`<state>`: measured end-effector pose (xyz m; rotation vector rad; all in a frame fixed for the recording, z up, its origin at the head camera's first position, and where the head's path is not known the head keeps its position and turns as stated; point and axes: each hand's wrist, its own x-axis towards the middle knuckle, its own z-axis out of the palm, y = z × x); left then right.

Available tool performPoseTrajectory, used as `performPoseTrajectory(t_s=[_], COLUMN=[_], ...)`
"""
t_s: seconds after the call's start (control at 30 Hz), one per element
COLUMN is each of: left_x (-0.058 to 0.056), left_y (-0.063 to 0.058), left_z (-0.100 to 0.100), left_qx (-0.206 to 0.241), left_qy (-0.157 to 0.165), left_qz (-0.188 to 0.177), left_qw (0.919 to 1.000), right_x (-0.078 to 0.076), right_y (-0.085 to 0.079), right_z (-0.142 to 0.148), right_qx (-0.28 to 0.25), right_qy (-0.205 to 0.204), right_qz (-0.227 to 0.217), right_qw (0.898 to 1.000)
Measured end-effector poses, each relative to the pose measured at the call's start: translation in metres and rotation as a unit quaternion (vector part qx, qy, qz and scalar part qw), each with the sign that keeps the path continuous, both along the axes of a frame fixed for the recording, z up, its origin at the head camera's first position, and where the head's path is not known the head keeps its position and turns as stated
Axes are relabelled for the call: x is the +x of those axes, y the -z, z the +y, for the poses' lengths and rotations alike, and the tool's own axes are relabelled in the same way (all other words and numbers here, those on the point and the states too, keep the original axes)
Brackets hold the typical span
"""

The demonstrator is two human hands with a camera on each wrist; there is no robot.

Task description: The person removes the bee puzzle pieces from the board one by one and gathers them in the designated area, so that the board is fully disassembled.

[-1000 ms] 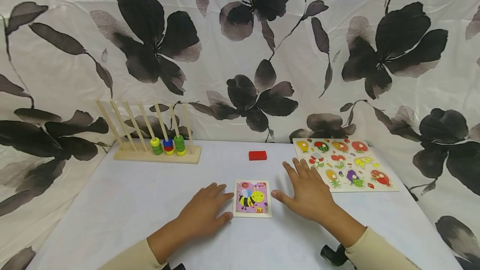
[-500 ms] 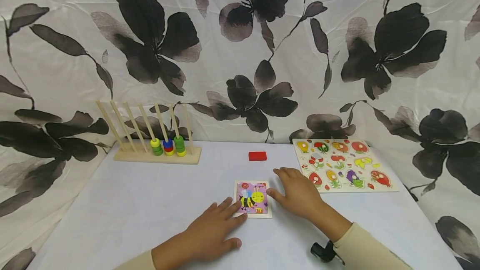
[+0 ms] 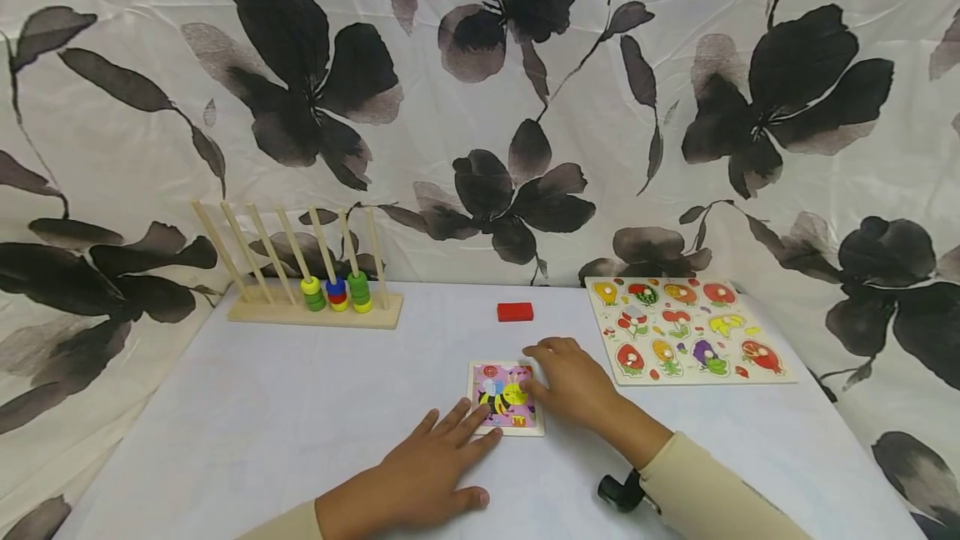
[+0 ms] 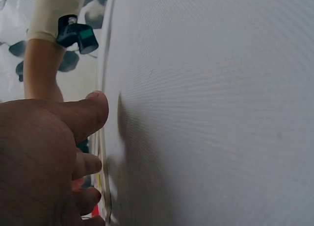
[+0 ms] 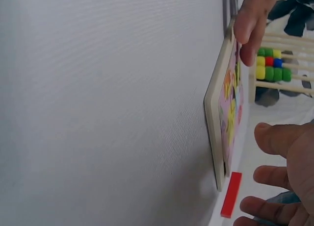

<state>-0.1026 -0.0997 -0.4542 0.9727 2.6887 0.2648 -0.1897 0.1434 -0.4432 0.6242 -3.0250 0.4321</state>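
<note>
A small square bee picture puzzle (image 3: pixel 504 421) in a pale wooden frame lies flat on the white table. My left hand (image 3: pixel 431 473) is spread with straight fingers, and its fingertips overlap the puzzle's lower left corner. Over the puzzle's right edge hovers my right hand (image 3: pixel 573 386), thumb toward the bee's head and fingers near the upper right corner. In the right wrist view, the fingers of the right hand (image 5: pixel 294 167) are loosely extended, with a gap between them and the wooden puzzle frame (image 5: pixel 213 113).
A red block (image 3: pixel 515 312) lies behind the puzzle. At the back left stands a wooden peg rack (image 3: pixel 315 317) with coloured rings on several pegs. A fruit puzzle board (image 3: pixel 697 340) lies at the right. Floral cloth (image 3: pixel 637 148) hangs behind the table.
My left hand has moved right and toward me, its fingertips now over the puzzle's corner. The right hand has come left, off the fruit board and over the bee puzzle's right edge.
</note>
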Motion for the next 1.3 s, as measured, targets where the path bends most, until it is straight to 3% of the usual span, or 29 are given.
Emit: performPoseTrajectory(t_s=[0.27,0.47,1.3], left_x=[0.000,0.000,-0.003], left_y=[0.001,0.000,-0.004], left_z=[0.001,0.001,0.000], left_qx=[-0.017,-0.023,-0.030], left_qy=[0.004,0.010,0.016], left_qz=[-0.014,0.001,-0.005], left_qw=[0.9997,0.9997,0.9994], right_x=[-0.008,-0.013,-0.022], right_y=[0.002,-0.001,0.007], right_z=[-0.013,-0.025,-0.045], right_qx=[0.005,-0.008,0.026], right_qy=[-0.042,-0.069,-0.074], right_qz=[-0.009,-0.029,-0.047], right_qw=[0.999,0.997,0.996])
